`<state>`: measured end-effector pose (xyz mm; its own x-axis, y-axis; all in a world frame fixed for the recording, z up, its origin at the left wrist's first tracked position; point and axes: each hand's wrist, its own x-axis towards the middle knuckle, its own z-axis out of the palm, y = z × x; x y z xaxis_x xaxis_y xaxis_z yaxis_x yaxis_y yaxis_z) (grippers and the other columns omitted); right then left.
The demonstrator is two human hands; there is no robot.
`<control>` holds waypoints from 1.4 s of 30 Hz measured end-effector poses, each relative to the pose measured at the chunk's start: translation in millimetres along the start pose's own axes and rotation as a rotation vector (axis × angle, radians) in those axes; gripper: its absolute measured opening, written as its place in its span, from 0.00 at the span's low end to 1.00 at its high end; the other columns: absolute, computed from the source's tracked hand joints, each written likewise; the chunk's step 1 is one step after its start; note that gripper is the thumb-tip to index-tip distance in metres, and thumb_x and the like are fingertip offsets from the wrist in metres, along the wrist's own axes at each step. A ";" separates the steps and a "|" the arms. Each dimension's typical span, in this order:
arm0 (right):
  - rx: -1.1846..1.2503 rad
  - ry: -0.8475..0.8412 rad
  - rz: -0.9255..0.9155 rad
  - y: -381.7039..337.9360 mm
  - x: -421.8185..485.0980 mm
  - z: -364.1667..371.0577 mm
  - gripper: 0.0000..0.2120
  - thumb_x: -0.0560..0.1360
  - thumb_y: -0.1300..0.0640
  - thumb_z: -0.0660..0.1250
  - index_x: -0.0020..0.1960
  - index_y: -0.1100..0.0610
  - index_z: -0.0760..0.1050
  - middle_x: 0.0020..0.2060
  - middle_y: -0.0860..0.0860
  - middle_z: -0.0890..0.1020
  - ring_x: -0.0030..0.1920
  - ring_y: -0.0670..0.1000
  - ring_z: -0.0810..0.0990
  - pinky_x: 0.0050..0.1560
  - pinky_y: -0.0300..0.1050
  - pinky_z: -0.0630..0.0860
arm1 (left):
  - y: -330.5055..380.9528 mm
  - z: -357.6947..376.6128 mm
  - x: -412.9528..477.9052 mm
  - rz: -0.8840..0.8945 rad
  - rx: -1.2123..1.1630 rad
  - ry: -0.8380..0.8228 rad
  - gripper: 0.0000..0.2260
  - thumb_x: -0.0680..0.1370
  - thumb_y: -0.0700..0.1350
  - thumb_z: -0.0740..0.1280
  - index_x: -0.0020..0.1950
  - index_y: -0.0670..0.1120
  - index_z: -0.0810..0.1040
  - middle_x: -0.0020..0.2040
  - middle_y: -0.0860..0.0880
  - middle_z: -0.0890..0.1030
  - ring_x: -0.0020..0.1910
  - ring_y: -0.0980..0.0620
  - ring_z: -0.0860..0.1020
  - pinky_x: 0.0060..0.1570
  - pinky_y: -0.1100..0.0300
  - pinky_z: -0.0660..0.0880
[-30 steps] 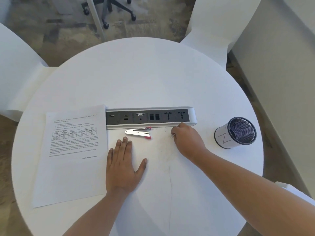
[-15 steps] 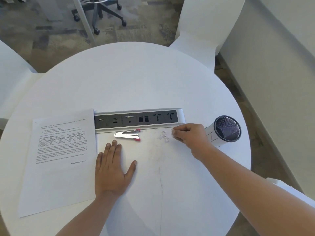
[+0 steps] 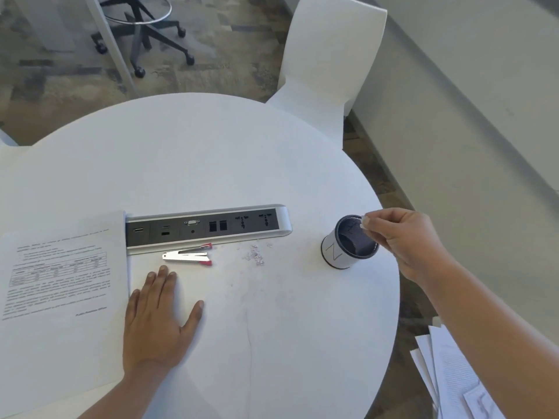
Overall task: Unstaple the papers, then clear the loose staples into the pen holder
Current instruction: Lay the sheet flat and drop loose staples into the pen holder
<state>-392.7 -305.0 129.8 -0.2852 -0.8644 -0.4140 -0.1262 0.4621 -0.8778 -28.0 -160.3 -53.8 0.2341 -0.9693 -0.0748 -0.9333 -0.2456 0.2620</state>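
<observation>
Staples (image 3: 254,256) lie between the red tool (image 3: 187,257) and the pen holder (image 3: 348,241). Right hand (image 3: 399,237) pinches its fingers together above the holder. Left hand (image 3: 160,322) lies flat, fingers wide.

Flat papers (image 3: 60,297), loose staples (image 3: 255,256) (scattered) near upright pen holder (image 3: 334,254)

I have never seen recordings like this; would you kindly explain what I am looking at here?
No machine here: a person works bare-handed, filmed by a camera worn on the head, looking down. On the round white table are printed papers, a socket strip, a staple remover, loose staples and a pen holder. The left hand rests flat on the table beside the papers. The right hand hangs over the pen holder, fingertips pinched on something too small to make out, probably a staple.
</observation>
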 end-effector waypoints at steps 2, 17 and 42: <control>-0.141 0.019 -0.021 5.5 9.4 -7.6 0.02 0.69 0.66 0.75 0.40 0.62 0.83 0.38 0.59 0.85 0.40 0.52 0.83 0.51 0.47 0.83 | 0.3 0.0 -0.4 -0.002 0.006 -0.003 0.38 0.75 0.67 0.52 0.77 0.44 0.65 0.79 0.47 0.64 0.79 0.47 0.60 0.78 0.48 0.54; -0.702 0.068 -0.217 18.5 24.5 -10.8 0.15 0.74 0.70 0.63 0.48 0.55 0.84 0.42 0.50 0.85 0.33 0.41 0.77 0.24 0.27 0.67 | 1.3 0.0 0.6 0.007 0.012 -0.004 0.38 0.75 0.68 0.52 0.76 0.43 0.66 0.79 0.47 0.65 0.79 0.47 0.61 0.78 0.48 0.53; -0.817 0.037 -0.409 12.4 14.7 1.2 0.11 0.73 0.67 0.67 0.46 0.54 0.83 0.37 0.44 0.83 0.38 0.37 0.80 0.36 0.23 0.70 | 1.9 -1.0 1.5 0.012 -0.007 0.009 0.38 0.75 0.67 0.52 0.77 0.43 0.65 0.79 0.46 0.65 0.79 0.46 0.60 0.78 0.46 0.55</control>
<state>-397.3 -312.2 112.6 -0.0990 -0.9912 -0.0877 -0.8533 0.1299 -0.5050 -29.2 -162.3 -52.5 0.2255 -0.9722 -0.0633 -0.9342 -0.2342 0.2692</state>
